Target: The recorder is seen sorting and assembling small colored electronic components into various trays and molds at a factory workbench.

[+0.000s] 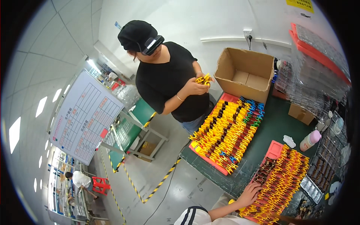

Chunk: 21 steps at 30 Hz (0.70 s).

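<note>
My left hand [250, 194] lies over the near edge of a red tray [275, 150] packed with rows of small yellow-and-dark-red spring clips [287, 176]. Its fingers are stretched and slightly apart, touching the clips. Under the palm and beside the wrist, bits of yellow show, too small to make out fully. My right hand is not in view. Farther off, a second red tray [228, 98] carries more yellow clips [225, 131], with blue, green and dark ones along its right side.
Across the green table [202, 165], a person in black [168, 78] holds several yellow clips. An open cardboard box [245, 71] stands behind the far tray. On the right are a pink-capped bottle [310, 140], clear plastic trays [315, 78] and a tray of dark parts [320, 168].
</note>
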Motion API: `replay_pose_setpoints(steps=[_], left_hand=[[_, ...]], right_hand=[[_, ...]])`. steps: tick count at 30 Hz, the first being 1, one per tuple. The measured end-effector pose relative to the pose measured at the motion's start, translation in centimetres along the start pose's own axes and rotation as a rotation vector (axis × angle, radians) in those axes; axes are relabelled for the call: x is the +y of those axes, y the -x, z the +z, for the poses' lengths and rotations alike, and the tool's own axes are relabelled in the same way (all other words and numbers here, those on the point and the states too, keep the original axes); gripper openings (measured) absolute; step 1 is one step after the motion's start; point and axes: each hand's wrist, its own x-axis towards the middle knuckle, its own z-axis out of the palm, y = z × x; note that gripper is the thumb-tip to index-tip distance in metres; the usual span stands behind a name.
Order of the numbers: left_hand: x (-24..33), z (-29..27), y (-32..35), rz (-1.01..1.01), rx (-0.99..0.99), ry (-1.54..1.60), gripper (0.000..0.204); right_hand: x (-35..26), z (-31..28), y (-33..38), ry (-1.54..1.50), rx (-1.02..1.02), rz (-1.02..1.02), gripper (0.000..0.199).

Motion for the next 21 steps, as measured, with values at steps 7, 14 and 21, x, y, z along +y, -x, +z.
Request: replay_pose_setpoints(steps=[7, 14, 21], left_hand=[[-0.5, 0.4, 0.5, -0.005, -0.022, 0.060, 0.034], [-0.9, -0.6, 0.7, 0.026, -0.043, 0.077, 0.034], [-2.5, -3.1, -2.5, -0.002, -0.025, -0.043, 0.029]], right_hand=[[0.4, -1.0, -0.3, 0.052, -0.015, -0.066, 0.043], [7.4, -2.7, 1.2, 0.252, -0.080, -0.329, 0.036], [-2.5, -6.9, 9.5, -0.980, -0.429, 0.194, 0.039]])
